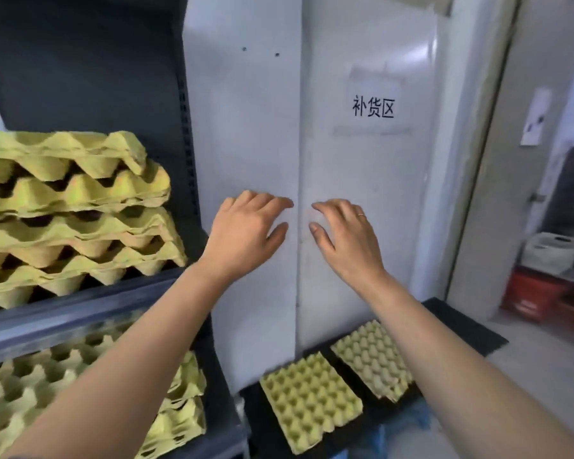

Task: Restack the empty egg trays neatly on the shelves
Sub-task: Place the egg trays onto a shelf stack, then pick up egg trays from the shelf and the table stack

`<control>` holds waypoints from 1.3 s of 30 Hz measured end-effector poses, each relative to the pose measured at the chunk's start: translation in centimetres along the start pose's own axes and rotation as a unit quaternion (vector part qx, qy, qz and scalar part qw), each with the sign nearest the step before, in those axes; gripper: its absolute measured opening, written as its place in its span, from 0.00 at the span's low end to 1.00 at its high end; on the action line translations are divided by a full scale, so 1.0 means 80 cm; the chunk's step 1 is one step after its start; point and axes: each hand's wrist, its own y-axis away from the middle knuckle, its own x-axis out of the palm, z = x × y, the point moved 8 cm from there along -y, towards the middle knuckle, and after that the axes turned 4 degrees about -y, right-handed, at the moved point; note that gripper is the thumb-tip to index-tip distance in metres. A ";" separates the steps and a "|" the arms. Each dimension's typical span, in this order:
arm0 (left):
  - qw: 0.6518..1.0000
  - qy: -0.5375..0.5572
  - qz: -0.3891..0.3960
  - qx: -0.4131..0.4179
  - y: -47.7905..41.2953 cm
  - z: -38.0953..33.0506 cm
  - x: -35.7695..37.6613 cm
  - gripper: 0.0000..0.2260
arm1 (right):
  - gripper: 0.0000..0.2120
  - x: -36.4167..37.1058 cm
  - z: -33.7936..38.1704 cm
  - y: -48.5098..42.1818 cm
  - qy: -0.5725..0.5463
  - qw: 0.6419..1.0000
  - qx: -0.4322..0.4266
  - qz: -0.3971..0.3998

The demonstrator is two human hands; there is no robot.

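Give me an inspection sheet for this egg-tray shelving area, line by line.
Surface: dark shelf, with a lower level beneath it; low black platform to the right.
Job's things: uneven upper tray stack; lower tray stack, partly behind an arm; near tray and far tray lying on the platform.
Clutter: nothing seen.
Hands: left hand and right hand open, empty, raised before the white panel.
Cables: nothing seen.
Surroundings: printed sign; red crates and white bag by the doorway.

Two hands [246, 233] [348, 240] up, two shelves [63, 313] [219, 395], one egg-tray stack [73, 210] [183, 409] apiece, two loose trays [312, 402] [375, 359] below, one sign [373, 107].
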 end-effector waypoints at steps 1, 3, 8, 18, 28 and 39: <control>1.000 0.016 0.005 0.001 -0.010 -0.006 0.027 0.18 | 0.21 0.007 -0.024 0.003 0.012 1.000 0.008 0.013; 0.999 0.052 0.013 -0.004 -0.028 -0.018 0.082 0.20 | 0.21 0.024 -0.074 0.009 0.036 0.998 0.025 0.043; 0.988 0.122 0.093 -0.025 -0.040 -0.052 0.214 0.17 | 0.22 0.069 -0.176 0.054 0.067 0.985 0.077 0.138; 0.947 0.119 0.269 -0.130 0.029 -0.106 0.451 0.16 | 0.19 0.200 -0.367 0.188 0.016 0.931 0.133 0.341; 0.830 0.118 0.442 -0.319 0.219 -0.123 0.611 0.18 | 0.22 0.344 -0.468 0.360 -0.081 0.814 0.222 0.531; 0.644 0.101 0.539 -0.533 0.496 -0.112 0.791 0.30 | 0.26 0.536 -0.539 0.592 -0.056 0.687 0.335 0.643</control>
